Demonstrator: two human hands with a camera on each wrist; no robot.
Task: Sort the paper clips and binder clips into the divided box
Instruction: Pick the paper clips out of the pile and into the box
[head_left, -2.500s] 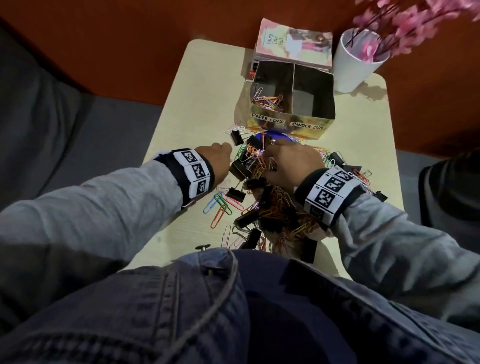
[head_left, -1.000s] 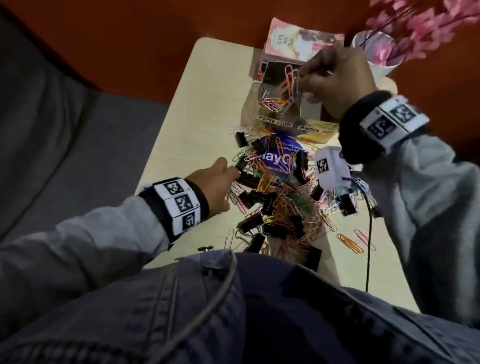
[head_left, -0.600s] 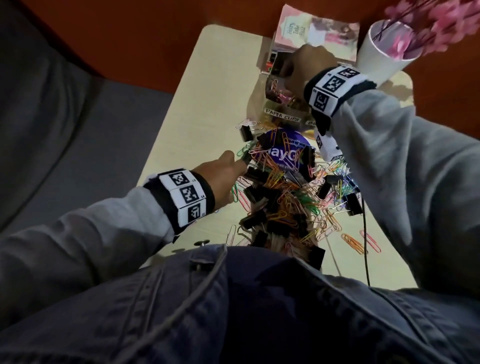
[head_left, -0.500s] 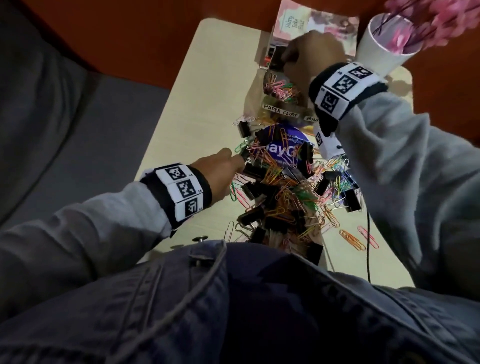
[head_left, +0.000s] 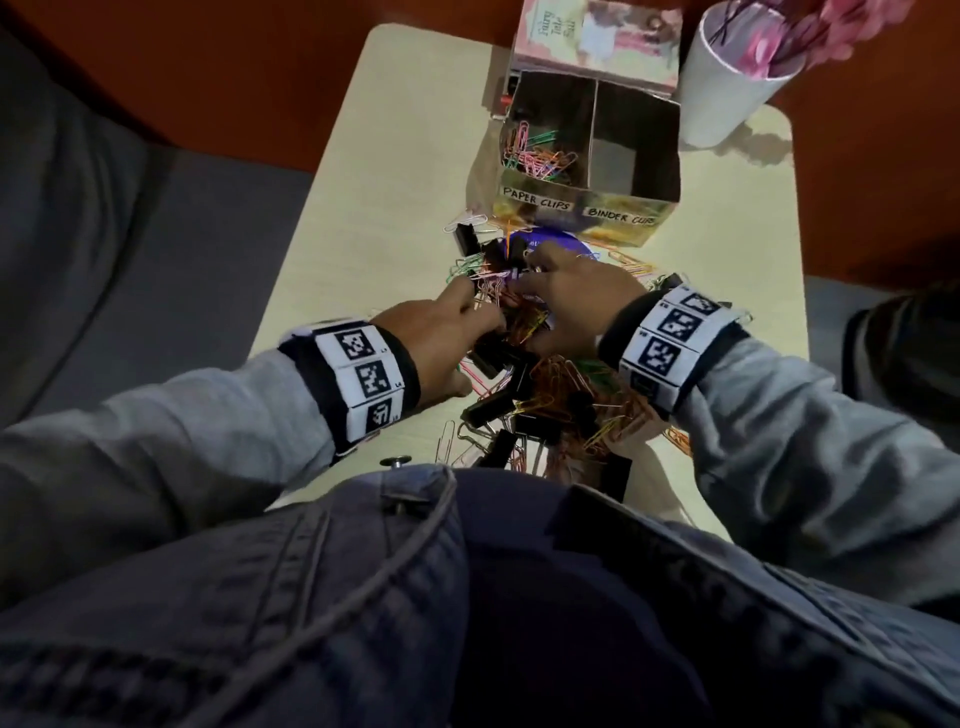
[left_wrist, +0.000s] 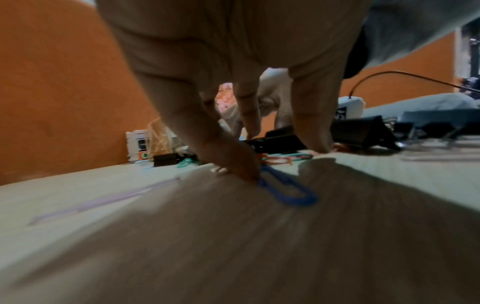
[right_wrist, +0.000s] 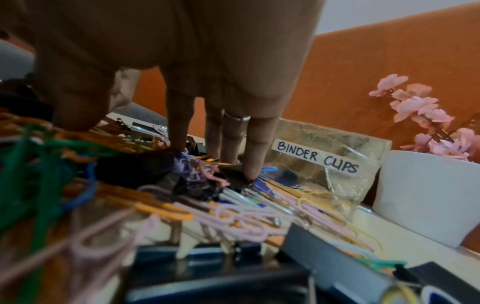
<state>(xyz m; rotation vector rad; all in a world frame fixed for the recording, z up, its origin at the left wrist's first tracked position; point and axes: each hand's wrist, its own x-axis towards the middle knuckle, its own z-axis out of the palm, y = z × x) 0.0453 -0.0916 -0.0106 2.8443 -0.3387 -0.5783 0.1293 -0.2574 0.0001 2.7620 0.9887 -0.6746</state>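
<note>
The gold divided box stands at the table's far end. Its left half, labelled PAPER CLIPS, holds coloured paper clips. The right half, labelled BINDER CLIPS, looks bare. A mixed pile of paper clips and black binder clips lies in front of the box. My left hand reaches down at the pile's left edge, and one fingertip presses a blue paper clip onto the table. My right hand rests with straight fingers on the pile's top and grips nothing I can see.
A white cup with pink flowers stands right of the box, and a pink book lies behind it. Loose clips spread toward the table's right edge. My denim-clad lap hides the table's near edge.
My right hand carried a bunch of paper clips to the left compartment, left them there and came back down onto the pile. My left hand shifted slightly right, into the pile.
</note>
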